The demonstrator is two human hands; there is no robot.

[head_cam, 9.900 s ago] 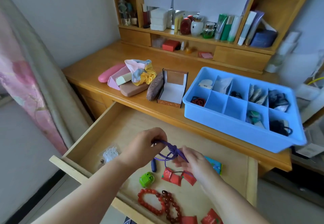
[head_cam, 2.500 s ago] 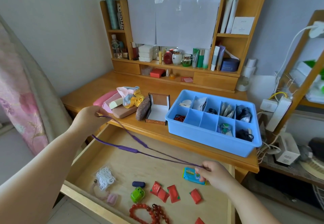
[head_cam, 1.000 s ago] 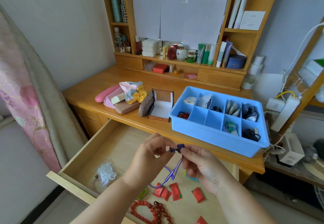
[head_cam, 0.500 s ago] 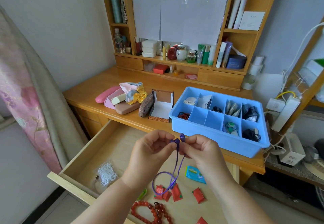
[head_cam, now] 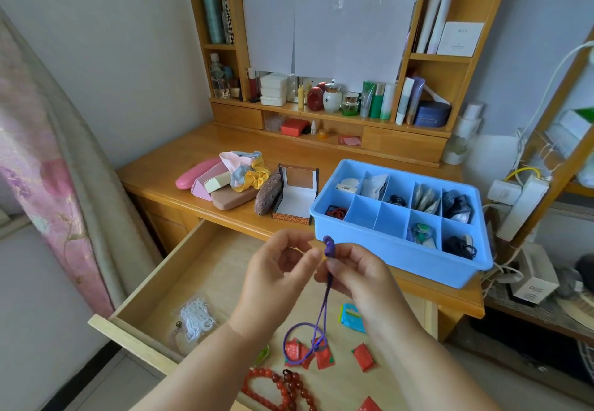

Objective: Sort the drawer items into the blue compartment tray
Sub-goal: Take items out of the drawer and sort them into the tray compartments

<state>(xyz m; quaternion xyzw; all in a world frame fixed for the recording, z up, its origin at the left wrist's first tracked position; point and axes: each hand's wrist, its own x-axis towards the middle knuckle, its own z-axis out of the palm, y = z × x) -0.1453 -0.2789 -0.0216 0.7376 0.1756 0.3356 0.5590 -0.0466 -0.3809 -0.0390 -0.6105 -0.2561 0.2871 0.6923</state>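
Both the left hand [head_cam: 276, 277] and right hand [head_cam: 360, 277] pinch the purple cord [head_cam: 322, 301] above the open drawer [head_cam: 167, 285]. The blue tray [head_cam: 385, 250] at the counter's right front edge is partly filled; red packets [head_cam: 363, 352], beads [head_cam: 283, 389] and more remain.

both hands [head_cam: 321, 277] pinch purple cord [head_cam: 322, 309] above open drawer [head_cam: 205, 269]

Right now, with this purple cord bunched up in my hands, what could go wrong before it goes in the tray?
The purple cord is pinched at the top by both hands, left hand and right hand, but its loop dangles over the red packets in the drawer. It might snag one as you lift. The loose loop could also spill over a divider of the tray into another compartment.
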